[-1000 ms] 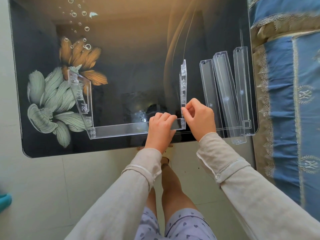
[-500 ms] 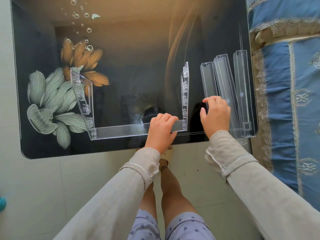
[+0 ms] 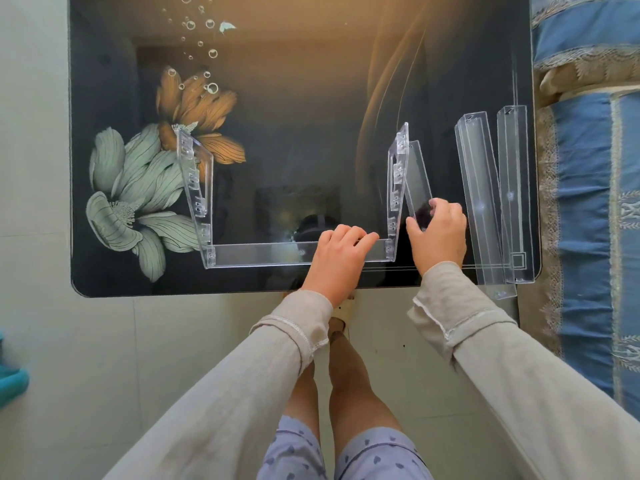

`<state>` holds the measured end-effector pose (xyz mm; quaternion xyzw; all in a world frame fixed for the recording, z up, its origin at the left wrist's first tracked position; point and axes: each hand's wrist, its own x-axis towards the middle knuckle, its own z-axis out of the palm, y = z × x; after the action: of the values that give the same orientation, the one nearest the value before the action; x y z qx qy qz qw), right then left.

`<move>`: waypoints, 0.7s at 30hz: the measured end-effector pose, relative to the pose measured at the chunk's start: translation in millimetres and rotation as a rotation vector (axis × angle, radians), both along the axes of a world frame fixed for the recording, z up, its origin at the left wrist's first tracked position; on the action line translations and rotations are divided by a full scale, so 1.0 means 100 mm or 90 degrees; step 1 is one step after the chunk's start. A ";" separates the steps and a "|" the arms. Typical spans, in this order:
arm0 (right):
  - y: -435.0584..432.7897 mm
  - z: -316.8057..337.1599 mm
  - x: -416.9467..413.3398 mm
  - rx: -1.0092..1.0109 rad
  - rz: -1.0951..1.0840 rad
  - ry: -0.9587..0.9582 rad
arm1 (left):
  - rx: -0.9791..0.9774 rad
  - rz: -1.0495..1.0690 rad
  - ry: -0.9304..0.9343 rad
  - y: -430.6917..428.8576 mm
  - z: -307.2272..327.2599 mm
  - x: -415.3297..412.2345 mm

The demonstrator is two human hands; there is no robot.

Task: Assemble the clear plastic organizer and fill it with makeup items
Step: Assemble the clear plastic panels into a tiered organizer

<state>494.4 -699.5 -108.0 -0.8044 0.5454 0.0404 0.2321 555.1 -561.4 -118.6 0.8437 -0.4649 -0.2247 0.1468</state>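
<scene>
A clear plastic organizer frame [image 3: 263, 252] stands on the dark glass table [image 3: 311, 98] near its front edge. It has a low front bar, a left side panel [image 3: 195, 185] and a right side panel [image 3: 397, 188], both upright with slots. My left hand [image 3: 341, 258] presses on the right end of the front bar. My right hand [image 3: 438, 232] grips the near end of a clear tray piece [image 3: 417, 178], which leans tilted just right of the right side panel.
Two more long clear tray pieces [image 3: 479, 188] [image 3: 512, 188] lie on the table's right side, their near ends overhanging the front edge. A blue patterned bed cover [image 3: 595, 202] borders the table on the right. Pale floor tiles and my legs are below.
My right hand left the frame's right corner, reached to the loose trays, and has picked one up and brought it beside the right side panel. My left hand stayed on the front bar.
</scene>
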 end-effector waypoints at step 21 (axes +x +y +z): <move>0.96 0.61 0.61 -0.008 0.538 -0.022 | -0.133 0.646 0.194 1.26 0.36 0.77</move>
<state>555.6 -603.9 -46.7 -0.9593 0.1638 0.1147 0.1993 632.0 -435.4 -82.5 0.9012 0.0077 -0.1978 0.3855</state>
